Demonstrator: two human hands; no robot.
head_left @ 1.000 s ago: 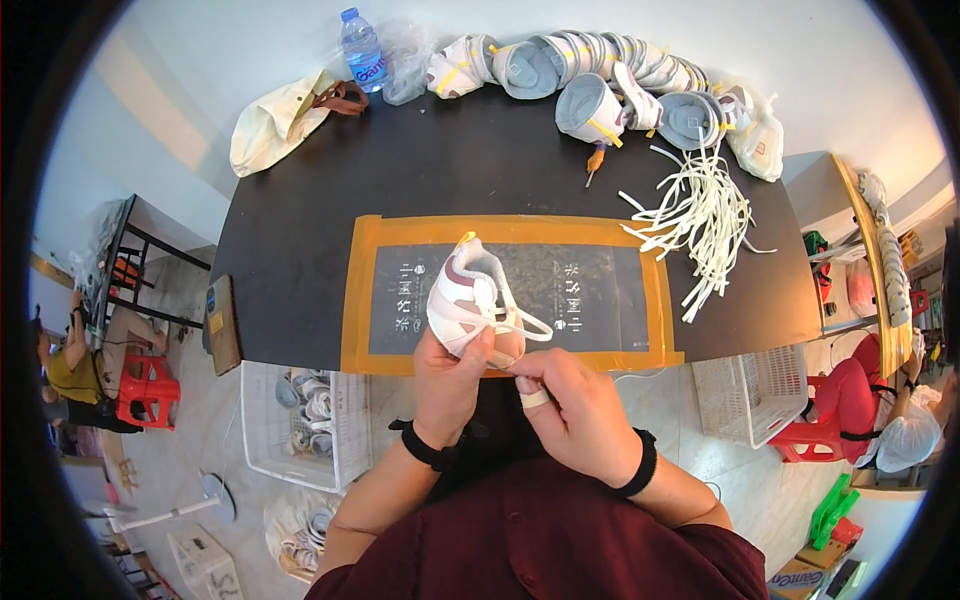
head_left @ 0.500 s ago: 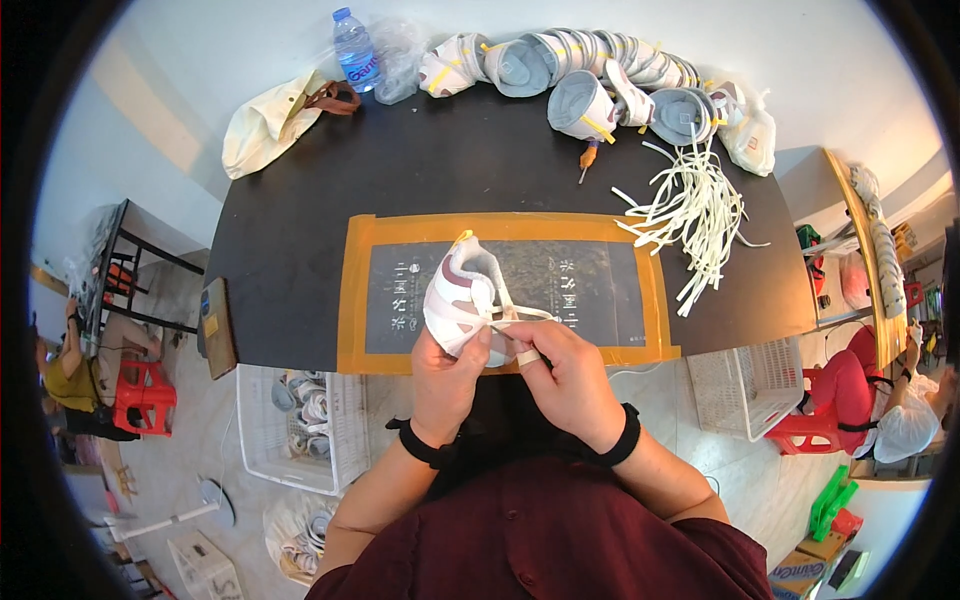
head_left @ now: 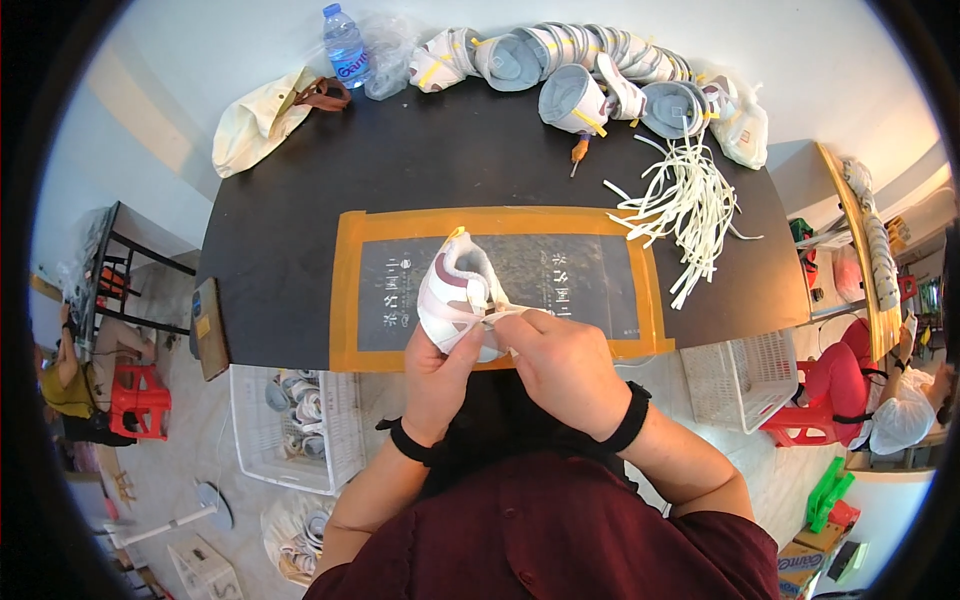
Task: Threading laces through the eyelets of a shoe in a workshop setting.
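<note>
A small white shoe upper (head_left: 447,290) with mauve panels and a yellow heel tab stands above the dark mat, near the table's front edge. My left hand (head_left: 436,378) grips its lower front, thumb on top and fingers around the side. A flat white lace (head_left: 507,311) runs out of the eyelet area. With fingertips pinched, my right hand (head_left: 566,362) holds that lace close to the upper's right side. The back of this hand faces up and hides the fingertips in part. Far right on the table lies a bundle of loose white laces (head_left: 690,200).
Along the table's back stand a row of shoe uppers (head_left: 515,62), a water bottle (head_left: 345,50) and a cream bag (head_left: 262,125). An orange-handled pointed tool (head_left: 580,150) lies before the uppers. White crates (head_left: 300,470) (head_left: 738,385) flank me below the table; other people sit at both sides.
My right hand has rolled over so its back shows more, and its fingers have closed nearer the upper on the lace. The left hand keeps its hold. The whole view has shifted slightly.
</note>
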